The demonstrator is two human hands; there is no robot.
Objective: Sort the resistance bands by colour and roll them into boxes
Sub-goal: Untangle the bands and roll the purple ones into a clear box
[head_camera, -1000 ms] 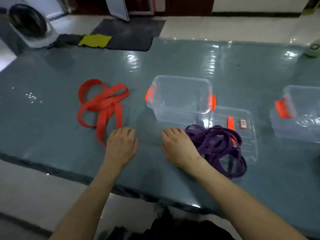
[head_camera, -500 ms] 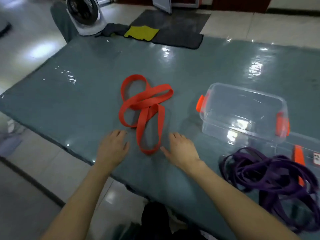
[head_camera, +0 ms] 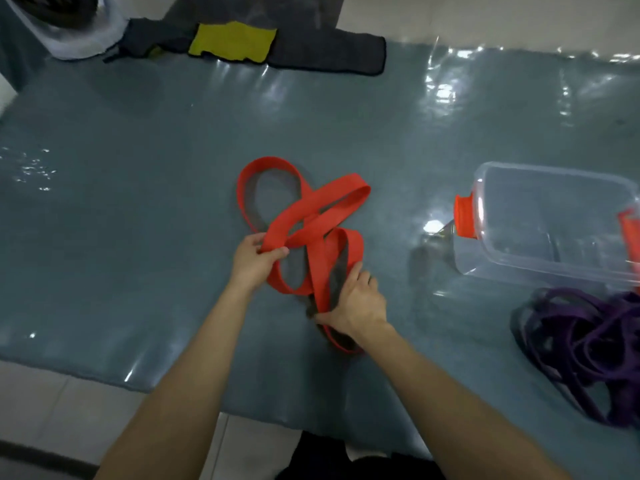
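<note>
At frame centre we see red bands (head_camera: 304, 220) tangled; our left hand (head_camera: 254, 263) pinches a loop, our right hand (head_camera: 356, 301) seemingly grips the lower strands.

text: none legible | labels: none | numbers: none

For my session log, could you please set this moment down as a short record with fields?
Left hand: pinches a loop of the flat red rubber resistance band
Right hand: grips the same band's near part
Purple rubber bands: tangled heap on the glossy grey-green table, far right, untouched
Clear plastic box with orange latches: right of the red band, apart from it, no band inside
Sorting: nothing boxed yet
</note>
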